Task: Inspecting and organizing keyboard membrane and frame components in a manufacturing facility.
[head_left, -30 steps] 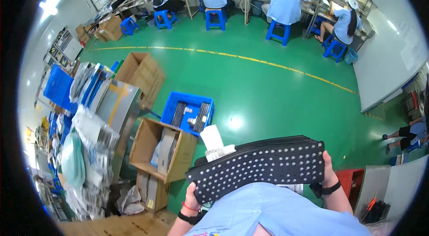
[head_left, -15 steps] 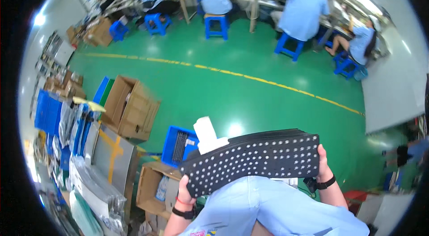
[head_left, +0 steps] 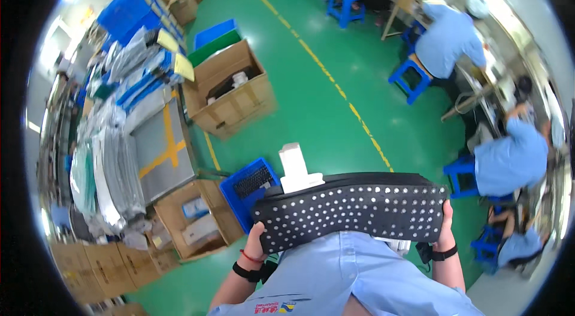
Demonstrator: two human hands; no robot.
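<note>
A stack of long, black, keyboard-sized panels with rows of pale round dots is held level in front of my body. My left hand is closed on its left end, the thumb on the dotted face. At the right end my right hand grips it the same way, with the other fingers hidden behind. A white piece with a flat upright tab shows at the far edge, left of the middle; whether it rests on the stack cannot be told.
Left of me are a blue bin with black keyboards, an open carton and a larger carton. Beyond stands a grey-topped table with wrapped sheets. At right, people in blue shirts sit on blue stools at a workbench.
My view has swung left: the workers have shifted to the right side, and the cartons and grey-topped table show more fully. Both hands still hold the stack.
</note>
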